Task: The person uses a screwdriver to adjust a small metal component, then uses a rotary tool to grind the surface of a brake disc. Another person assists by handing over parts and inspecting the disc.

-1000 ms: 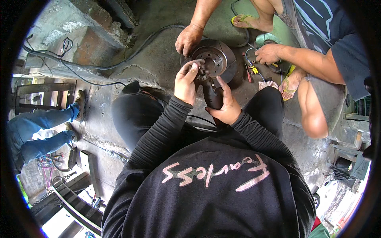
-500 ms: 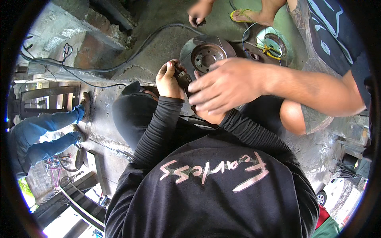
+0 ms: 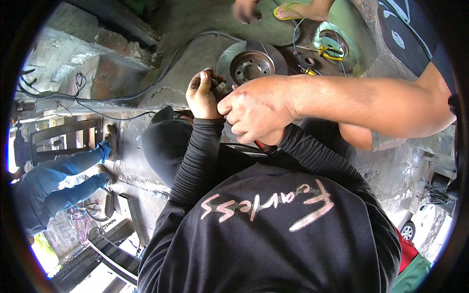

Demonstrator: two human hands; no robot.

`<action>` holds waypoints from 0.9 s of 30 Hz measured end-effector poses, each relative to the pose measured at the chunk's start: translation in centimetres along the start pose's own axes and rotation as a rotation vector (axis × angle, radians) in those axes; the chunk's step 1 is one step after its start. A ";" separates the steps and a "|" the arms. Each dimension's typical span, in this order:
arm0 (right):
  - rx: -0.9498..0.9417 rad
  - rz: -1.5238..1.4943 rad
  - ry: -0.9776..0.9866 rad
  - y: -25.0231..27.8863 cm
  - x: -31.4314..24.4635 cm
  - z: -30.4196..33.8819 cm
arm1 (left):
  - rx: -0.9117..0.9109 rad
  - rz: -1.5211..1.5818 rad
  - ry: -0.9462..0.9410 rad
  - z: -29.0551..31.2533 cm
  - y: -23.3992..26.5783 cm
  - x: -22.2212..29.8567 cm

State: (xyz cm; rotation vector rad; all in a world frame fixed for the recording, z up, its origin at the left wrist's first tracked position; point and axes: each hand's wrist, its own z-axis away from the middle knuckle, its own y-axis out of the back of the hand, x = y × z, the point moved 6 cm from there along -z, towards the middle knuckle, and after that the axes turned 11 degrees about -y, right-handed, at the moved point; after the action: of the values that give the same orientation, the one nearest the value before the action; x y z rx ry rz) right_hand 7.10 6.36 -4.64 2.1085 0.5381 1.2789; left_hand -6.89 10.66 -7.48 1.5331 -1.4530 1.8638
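Note:
My left hand [image 3: 201,100] is closed round a small dark part with a grey block-like end [image 3: 221,89], the thumb pointing up along it. A co-worker's hand [image 3: 256,105] reaches in from the right, its fingers curled at that part. It covers most of my right hand [image 3: 274,137], whose fingers are hidden; only some skin by the cuff shows. Just below, a short red piece [image 3: 262,146] sticks out, its kind unclear. Beyond the hands a brake disc [image 3: 224,59] lies flat on the concrete.
Yellow-handled pliers [image 3: 330,54] and a thin looped wire [image 3: 295,43] lie by a second, shiny round part [image 3: 348,41]. A thick black cable [image 3: 168,68] crosses the floor. A sandalled foot [image 3: 305,10] and another person's hand [image 3: 245,10] are at the far side; someone in jeans [image 3: 73,161] is at left.
The co-worker's hand, blurred before over my hands, has come down and left and now closes in at the dark part. More of the tools beside the disc shows.

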 end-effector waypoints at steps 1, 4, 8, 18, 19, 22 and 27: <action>-0.031 -0.118 -0.023 0.1 0.1 0.3 | -0.020 0.026 -0.023 -0.1 -0.6 0.3; -0.085 -0.740 -0.293 0.7 2.1 1.4 | -0.036 0.093 0.045 -0.3 -3.2 0.6; 0.028 -0.981 -0.357 1.3 5.6 1.3 | -0.118 0.059 -0.006 -0.7 -8.1 2.4; 0.130 -0.512 0.610 6.7 16.0 1.6 | -0.544 0.361 0.260 -0.4 -15.5 2.3; 0.119 -0.515 0.628 6.9 16.2 1.7 | -0.575 0.369 0.279 -0.7 -15.6 2.1; 0.117 -0.522 0.652 6.9 15.8 2.1 | -0.582 0.271 0.307 -1.2 -14.4 1.7; 0.117 -0.418 0.655 5.5 14.5 3.1 | -0.443 0.178 0.281 -0.6 -13.9 0.8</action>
State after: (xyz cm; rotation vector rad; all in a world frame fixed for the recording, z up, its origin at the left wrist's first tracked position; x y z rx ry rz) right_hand 16.56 10.38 7.33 1.5018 1.2785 1.6894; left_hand 2.97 16.86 0.09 0.9249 -1.7564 1.6186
